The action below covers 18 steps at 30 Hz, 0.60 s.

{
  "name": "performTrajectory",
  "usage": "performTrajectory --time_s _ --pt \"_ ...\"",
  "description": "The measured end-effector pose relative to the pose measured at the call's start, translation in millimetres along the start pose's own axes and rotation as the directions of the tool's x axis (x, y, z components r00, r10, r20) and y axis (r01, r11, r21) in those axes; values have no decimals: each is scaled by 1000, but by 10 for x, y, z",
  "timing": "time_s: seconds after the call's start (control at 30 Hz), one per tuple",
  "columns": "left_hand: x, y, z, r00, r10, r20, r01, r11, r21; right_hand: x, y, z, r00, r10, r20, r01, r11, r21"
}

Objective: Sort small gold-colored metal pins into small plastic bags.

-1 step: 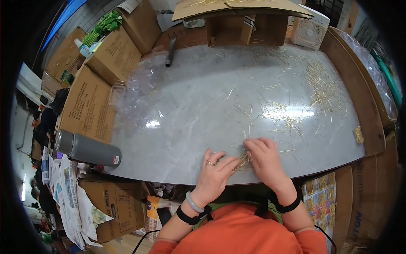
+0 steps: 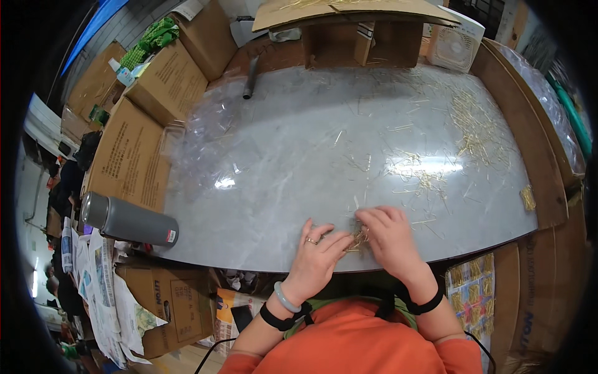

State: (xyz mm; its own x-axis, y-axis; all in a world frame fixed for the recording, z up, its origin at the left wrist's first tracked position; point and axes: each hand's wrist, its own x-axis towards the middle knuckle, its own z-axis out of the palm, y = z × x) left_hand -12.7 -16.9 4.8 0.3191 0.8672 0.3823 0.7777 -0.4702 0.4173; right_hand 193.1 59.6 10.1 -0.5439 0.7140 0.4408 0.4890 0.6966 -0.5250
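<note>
Carefully, left hand (image 2: 317, 255) pinches gold wires (image 2: 358, 242); right hand (image 2: 391, 240), grip unclear. Wires likely light, springy; best held mid-length.

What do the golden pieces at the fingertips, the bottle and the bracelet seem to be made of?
Golden pieces: probably metal wire with a brassy finish; they look thin and shiny.
Bottle: likely metal, matt dark grey body; the cap end shines like bare steel.
Bracelet: pale, smooth, rigid-looking ring; stone, glass or plastic, I cannot tell.
</note>
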Motion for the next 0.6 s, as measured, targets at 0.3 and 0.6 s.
performTrajectory --time_s 0.3,0.6 --pt "-10 2 50 998 -60 -23 57 993 -101 2 -138 -124 992 122 -9 -122 980 -155" --pt "28 19 -20 995 -100 14 100 995 27 -61 -82 -124 996 54 73 -57 998 34"
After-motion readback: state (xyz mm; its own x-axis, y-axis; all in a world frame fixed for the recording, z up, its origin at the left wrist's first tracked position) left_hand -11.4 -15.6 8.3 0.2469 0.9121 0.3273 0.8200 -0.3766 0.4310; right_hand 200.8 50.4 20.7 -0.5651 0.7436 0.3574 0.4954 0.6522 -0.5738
